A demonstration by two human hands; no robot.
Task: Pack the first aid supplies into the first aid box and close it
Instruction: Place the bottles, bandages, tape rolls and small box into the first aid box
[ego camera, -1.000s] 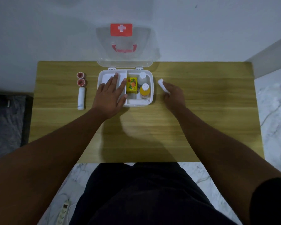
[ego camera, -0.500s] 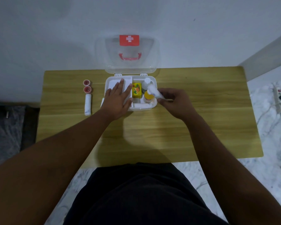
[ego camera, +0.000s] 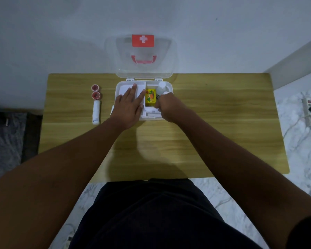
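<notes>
The white first aid box (ego camera: 170, 87) stands open at the table's far middle, its clear lid (ego camera: 144, 56) with a red cross upright against the wall. Inside are a yellow carton (ego camera: 150, 97) and a white bottle (ego camera: 161, 88). My left hand (ego camera: 128, 106) lies flat, fingers spread, over the box's left compartment. My right hand (ego camera: 169, 106) reaches into the right front of the box, fingers closed on a small white roll (ego camera: 151, 110) that lies low in the box. Left of the box lie a white tube (ego camera: 96, 112) and two red-capped rolls (ego camera: 95, 91).
The wooden table (ego camera: 223, 123) carries nothing else to the right of the box. A power strip (ego camera: 306, 110) lies on the marble floor at the right. A dark rug (ego camera: 5, 141) is at the left.
My right hand carried the white roll from the table beside the box into the box's front right part. The left hand stayed on the box. The camera shifted slightly.
</notes>
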